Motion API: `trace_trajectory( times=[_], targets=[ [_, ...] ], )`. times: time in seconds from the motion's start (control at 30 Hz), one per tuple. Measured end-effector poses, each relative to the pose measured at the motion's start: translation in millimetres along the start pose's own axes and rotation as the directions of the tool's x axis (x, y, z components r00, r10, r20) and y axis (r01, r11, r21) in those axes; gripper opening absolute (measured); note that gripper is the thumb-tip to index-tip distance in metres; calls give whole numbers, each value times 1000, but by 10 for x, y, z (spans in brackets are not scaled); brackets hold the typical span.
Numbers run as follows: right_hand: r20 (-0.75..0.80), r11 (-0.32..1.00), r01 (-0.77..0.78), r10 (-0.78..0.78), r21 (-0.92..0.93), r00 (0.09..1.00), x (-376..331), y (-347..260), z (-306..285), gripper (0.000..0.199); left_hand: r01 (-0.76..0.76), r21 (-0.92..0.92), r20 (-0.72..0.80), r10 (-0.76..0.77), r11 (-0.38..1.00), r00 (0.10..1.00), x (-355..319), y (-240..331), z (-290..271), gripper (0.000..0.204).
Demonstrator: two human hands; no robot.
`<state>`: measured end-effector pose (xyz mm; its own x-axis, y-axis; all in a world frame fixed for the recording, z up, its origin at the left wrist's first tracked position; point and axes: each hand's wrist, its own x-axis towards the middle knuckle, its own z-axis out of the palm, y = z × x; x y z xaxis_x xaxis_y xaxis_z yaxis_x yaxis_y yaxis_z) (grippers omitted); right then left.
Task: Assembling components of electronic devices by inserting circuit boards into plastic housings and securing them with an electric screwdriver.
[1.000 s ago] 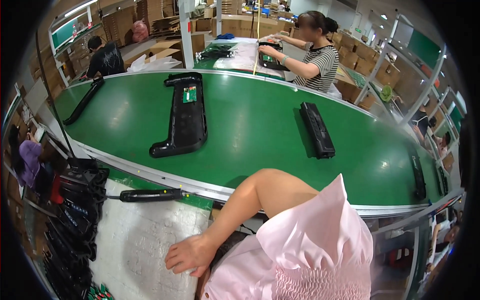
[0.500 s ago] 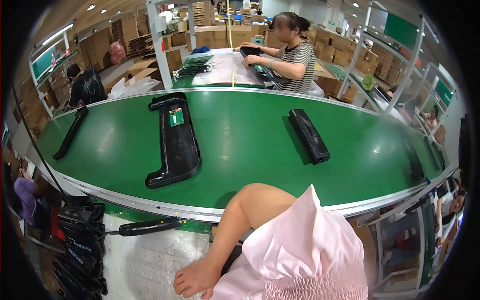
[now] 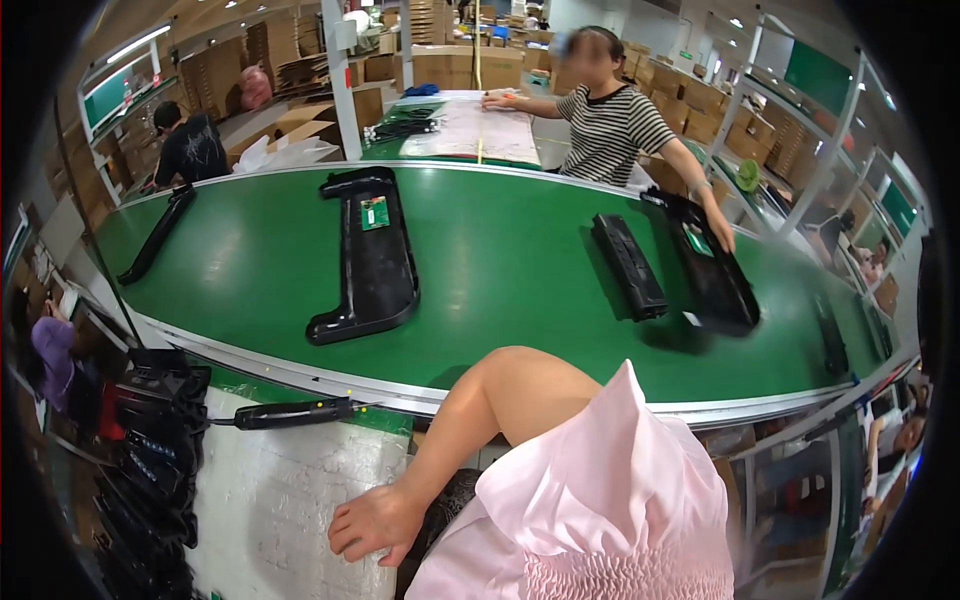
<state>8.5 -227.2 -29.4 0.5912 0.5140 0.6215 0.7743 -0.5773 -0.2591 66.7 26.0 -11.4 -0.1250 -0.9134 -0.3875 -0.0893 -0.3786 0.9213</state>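
My right hand (image 3: 375,525) rests palm down with fingers spread on the edge of a white foam-like worktop (image 3: 270,490), holding nothing. Its bent forearm comes from a pink sleeve at the lower right. Farther up on that worktop lies a black corded tool (image 3: 295,413), resembling an electric screwdriver. Beyond it, a long black plastic housing (image 3: 382,270) lies on the green belt, with a small green circuit board (image 3: 375,213) on it. My left hand does not show.
A black block-shaped part (image 3: 628,265) lies right on the green belt (image 3: 500,270). Beside it a co-worker's hand (image 3: 718,228) touches another black housing (image 3: 715,270). A narrow black part (image 3: 158,235) lies far left. Several black parts (image 3: 150,470) are stacked left of the worktop.
The co-worker has moved a black housing from the far table to the right side of the belt. The view has shifted slightly; my right hand still rests at the worktop edge.
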Motion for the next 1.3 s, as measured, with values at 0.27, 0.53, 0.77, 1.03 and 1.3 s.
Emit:
trace_trajectory(
  times=[0.27,0.53,0.77,1.03,1.3],
  targets=[
    [-58,981,86,-97,-174,994,-37,53,153,15,-61,143,15,59,988,998,319,295,-285,53],
    [-57,987,120,-126,-106,990,78,-137,-173,22,-95,258,117,66,962,991,520,514,-474,53],
    [-109,976,184,-197,-121,974,98,2,-93,15,-94,274,109,66,957,992,425,545,-732,54],
    [-65,969,214,-223,-122,973,136,89,-1,19,-143,380,145,94,914,985,538,833,-930,55],
    [-64,982,164,-170,-93,983,-56,65,-45,25,-165,428,232,68,889,970,710,915,-782,55]
  ],
)
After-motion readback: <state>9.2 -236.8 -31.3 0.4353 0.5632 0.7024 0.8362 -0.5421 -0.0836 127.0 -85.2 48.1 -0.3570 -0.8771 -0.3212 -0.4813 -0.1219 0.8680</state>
